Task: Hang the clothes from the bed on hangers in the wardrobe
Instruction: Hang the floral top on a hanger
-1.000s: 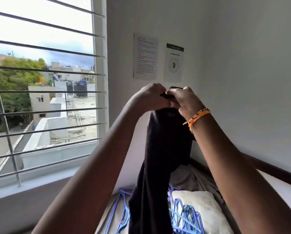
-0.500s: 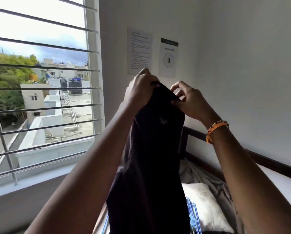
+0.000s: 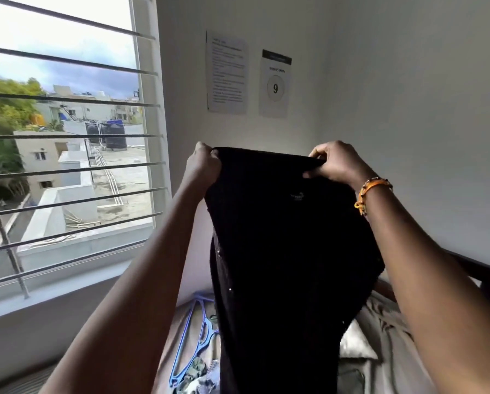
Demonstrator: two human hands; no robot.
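Observation:
A black garment (image 3: 283,251) hangs spread out in front of me, raised above the bed. My left hand (image 3: 202,164) grips its top left corner with curled fingers. My right hand (image 3: 336,163), with an orange band at the wrist, pinches the top right corner. The top edge runs taut between both hands. Blue plastic hangers (image 3: 194,336) lie on the bed (image 3: 380,354) below, partly hidden behind the cloth. The wardrobe is out of view.
A barred window (image 3: 67,152) fills the left side. Two paper sheets (image 3: 246,75) are stuck on the wall ahead. A dark bed frame rail (image 3: 482,271) runs along the right wall. Crumpled clothes (image 3: 201,376) and a pale pillow (image 3: 354,342) lie on the bed.
My hands have moved apart, from bunched together at the garment's top to its two corners. The cloth has opened out flat between them.

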